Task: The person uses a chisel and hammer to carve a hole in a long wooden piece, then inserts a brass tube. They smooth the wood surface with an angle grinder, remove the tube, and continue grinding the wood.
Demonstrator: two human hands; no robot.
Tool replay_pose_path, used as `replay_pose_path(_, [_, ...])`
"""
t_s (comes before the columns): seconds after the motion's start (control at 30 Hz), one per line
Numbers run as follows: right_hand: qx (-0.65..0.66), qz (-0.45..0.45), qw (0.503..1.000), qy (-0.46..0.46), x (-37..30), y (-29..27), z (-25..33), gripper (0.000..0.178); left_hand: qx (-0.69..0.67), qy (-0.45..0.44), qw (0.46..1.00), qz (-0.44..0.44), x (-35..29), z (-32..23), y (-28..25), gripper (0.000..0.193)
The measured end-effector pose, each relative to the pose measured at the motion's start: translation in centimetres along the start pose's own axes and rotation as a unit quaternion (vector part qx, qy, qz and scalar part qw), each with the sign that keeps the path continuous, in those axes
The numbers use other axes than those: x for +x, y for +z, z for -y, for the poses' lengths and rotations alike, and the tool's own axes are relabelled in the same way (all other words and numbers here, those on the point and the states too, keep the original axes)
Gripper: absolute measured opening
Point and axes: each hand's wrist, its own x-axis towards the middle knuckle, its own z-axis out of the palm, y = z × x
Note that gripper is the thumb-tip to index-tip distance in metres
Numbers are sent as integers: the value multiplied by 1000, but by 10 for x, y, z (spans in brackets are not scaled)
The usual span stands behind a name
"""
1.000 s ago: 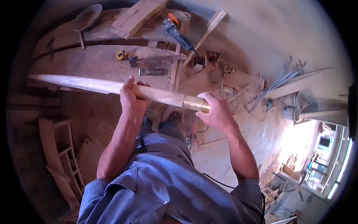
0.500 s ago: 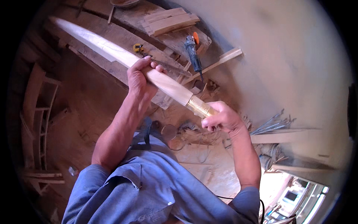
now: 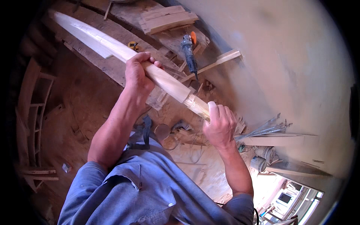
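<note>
A long, pale wooden piece [image 3: 168,84] slants across in front of me, tapering to a point at the upper left, with a step in its lower edge. My left hand [image 3: 138,73] is wrapped round its middle, thumb on top. At its lower right end, past a shoulder, comes a narrower part with a patterned gold sleeve [image 3: 201,108]. My right hand [image 3: 220,124] is closed round that end, thumb along the sleeve and knuckles up. The fingers hide the very end and part of the sleeve.
Beyond my hands, thick planks [image 3: 112,26] carry stacked boards [image 3: 168,18], a yellow tape measure [image 3: 133,45] and an angle grinder [image 3: 189,52] with an orange disc. Metal rods [image 3: 268,127] and a can [image 3: 258,163] lie by the wall at right. A wooden frame [image 3: 37,112] stands at left.
My right hand has turned over on the sleeve end, knuckles now upward. More pale narrow wood shows between the shoulder and the gold. My left hand keeps its hold; the view has shifted slightly.
</note>
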Motion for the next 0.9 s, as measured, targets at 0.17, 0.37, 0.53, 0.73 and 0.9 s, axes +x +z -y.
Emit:
replay_pose_path(0.17, [74, 2, 994, 76, -28, -9, -19, 37, 32, -8, 999, -8, 16, 0, -6, 14])
replay_pose_path(0.37, [254, -41, 892, 373, -80, -16, -41, 39, 64, 4, 998, -7, 36, 7, -27, 9])
replay_pose_path(0.53, [58, -120, 959, 250, -87, -2, -32, 57, 103, -23, 994, -37, 76, 28, -68, 7])
replay_pose_path(0.73, [-10, -129, 967, 221, -77, 11, -19, 65, 193, -76, 977, -48, 142, 54, -164, 12])
replay_pose_path(0.9, [4, -116, 963, 243, -60, 14, -6, 65, 192, -135, 971, -51, 202, 75, -207, 25])
